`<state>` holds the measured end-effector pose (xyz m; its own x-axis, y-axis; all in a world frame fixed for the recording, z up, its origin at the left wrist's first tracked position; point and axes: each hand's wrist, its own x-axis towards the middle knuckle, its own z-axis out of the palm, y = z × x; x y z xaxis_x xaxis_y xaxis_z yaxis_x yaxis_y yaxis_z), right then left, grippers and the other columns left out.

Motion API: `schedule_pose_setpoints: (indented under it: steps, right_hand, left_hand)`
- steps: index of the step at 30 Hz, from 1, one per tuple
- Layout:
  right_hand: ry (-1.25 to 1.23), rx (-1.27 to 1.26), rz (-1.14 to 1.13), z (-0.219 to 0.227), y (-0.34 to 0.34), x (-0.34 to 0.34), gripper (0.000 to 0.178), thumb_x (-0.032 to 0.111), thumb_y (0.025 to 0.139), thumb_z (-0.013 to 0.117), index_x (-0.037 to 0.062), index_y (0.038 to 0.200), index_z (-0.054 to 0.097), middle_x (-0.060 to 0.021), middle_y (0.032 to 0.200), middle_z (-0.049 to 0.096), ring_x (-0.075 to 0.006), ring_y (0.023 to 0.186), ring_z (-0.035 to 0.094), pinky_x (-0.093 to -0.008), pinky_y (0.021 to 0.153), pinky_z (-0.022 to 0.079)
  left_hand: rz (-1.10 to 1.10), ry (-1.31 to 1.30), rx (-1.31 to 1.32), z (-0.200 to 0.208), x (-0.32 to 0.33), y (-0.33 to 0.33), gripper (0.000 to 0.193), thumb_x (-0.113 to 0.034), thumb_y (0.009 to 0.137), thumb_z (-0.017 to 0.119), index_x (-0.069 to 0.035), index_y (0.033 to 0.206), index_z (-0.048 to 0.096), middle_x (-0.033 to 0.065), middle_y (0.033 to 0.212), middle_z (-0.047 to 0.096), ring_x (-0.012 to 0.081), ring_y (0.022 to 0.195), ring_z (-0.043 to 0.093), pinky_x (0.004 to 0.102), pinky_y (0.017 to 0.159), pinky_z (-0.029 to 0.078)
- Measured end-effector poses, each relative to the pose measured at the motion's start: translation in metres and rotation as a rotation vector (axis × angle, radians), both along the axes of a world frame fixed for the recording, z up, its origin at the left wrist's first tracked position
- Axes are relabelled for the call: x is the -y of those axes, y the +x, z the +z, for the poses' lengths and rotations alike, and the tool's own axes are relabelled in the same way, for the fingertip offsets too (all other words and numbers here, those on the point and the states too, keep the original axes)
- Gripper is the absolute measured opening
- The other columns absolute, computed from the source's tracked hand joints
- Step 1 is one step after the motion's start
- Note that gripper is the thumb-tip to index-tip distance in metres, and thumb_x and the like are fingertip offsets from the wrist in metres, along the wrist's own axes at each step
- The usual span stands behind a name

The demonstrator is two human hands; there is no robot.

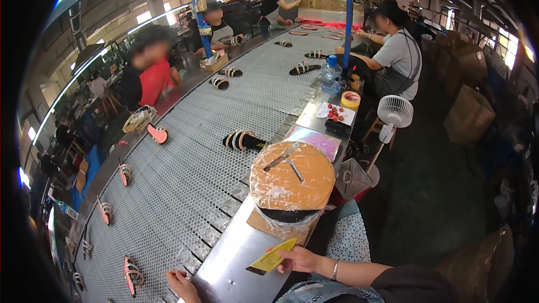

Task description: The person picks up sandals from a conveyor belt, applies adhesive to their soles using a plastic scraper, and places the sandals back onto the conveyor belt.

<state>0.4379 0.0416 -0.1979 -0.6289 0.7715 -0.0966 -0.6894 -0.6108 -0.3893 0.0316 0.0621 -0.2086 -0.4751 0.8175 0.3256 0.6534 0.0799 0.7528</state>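
Note:
My right hand [298, 260] is closed on the handle of a flat yellow brush [274, 255]. Its short dark bristles point down over the metal ledge [224, 278]. At the near edge of the mesh conveyor, my left hand [182, 286] has loosely bent fingers, with nothing visible in them. Just beyond the brush stands a round tub [289, 221] with an orange-brown lid [292, 185] wrapped in clear film; two thin tools [295, 169] lie on the lid. A strappy sandal with a pink sole [132, 276] lies on the conveyor left of my left hand.
More sandals, one a black strappy sandal [244, 141], sit along the mesh conveyor [185, 163]. The right ledge bears a water jug [330, 78], yellow tape roll [350, 99] and red fruit [336, 115]. A white fan [395, 111] and a seated co-worker [401, 56] are beyond.

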Motion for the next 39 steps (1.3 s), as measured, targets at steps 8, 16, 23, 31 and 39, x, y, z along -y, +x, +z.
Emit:
schedule_pose_setpoints:
  steps: [8, 16, 23, 31, 39]
  right_hand:
    - [0.017, 0.017, -0.003, 0.000, 0.005, -0.002, 0.041, 0.021, 0.098, 0.048, 0.0037, 0.135, 0.044, -0.0111, 0.112, 0.059, -0.0141, 0.077, 0.055, -0.0256, 0.071, 0.049]
    - [-0.005, 0.006, -0.017, -0.002, 0.009, -0.006, 0.045, 0.021, 0.097, 0.049, -0.0003, 0.136, 0.041, -0.0140, 0.111, 0.060, -0.0167, 0.077, 0.057, -0.0277, 0.071, 0.049]
    - [-0.013, 0.003, -0.023, -0.002, 0.012, -0.007, 0.044, 0.020, 0.097, 0.049, -0.0002, 0.136, 0.041, -0.0146, 0.111, 0.060, -0.0167, 0.077, 0.057, -0.0278, 0.071, 0.049]
    - [-0.012, 0.003, -0.007, -0.001, 0.013, -0.009, 0.041, 0.020, 0.097, 0.049, 0.0036, 0.135, 0.044, -0.0117, 0.110, 0.059, -0.0149, 0.076, 0.055, -0.0262, 0.070, 0.049]
    - [-0.037, -0.004, -0.009, 0.002, 0.015, -0.011, 0.039, 0.019, 0.097, 0.049, 0.0037, 0.133, 0.046, -0.0121, 0.107, 0.060, -0.0154, 0.075, 0.055, -0.0257, 0.069, 0.049]
  left_hand:
    - [-0.228, 0.223, 0.395, 0.087, 0.000, 0.085, 0.013, -0.010, 0.097, 0.044, -0.005, 0.085, 0.046, 0.0033, 0.073, 0.053, 0.0097, 0.065, 0.051, 0.0221, 0.062, 0.043]
    - [-0.494, 0.178, 0.449, 0.081, 0.002, 0.124, 0.007, 0.005, 0.087, 0.054, -0.002, 0.090, 0.051, 0.0081, 0.085, 0.060, 0.0113, 0.074, 0.057, 0.0234, 0.070, 0.049]
    - [-0.522, -0.135, 0.119, 0.083, 0.014, 0.147, 0.018, -0.005, 0.090, 0.059, 0.000, 0.104, 0.067, 0.0103, 0.088, 0.069, 0.0166, 0.081, 0.065, 0.0285, 0.078, 0.051]
    - [-0.494, -0.284, 0.168, 0.063, 0.012, 0.137, 0.006, -0.006, 0.088, 0.060, -0.001, 0.088, 0.063, 0.0086, 0.076, 0.066, 0.0156, 0.069, 0.061, 0.0272, 0.069, 0.049]
    - [-0.458, -0.316, 0.170, 0.022, 0.007, 0.128, 0.026, -0.008, 0.084, 0.065, 0.001, 0.061, 0.057, 0.0056, 0.058, 0.059, 0.0115, 0.052, 0.053, 0.0263, 0.052, 0.042]
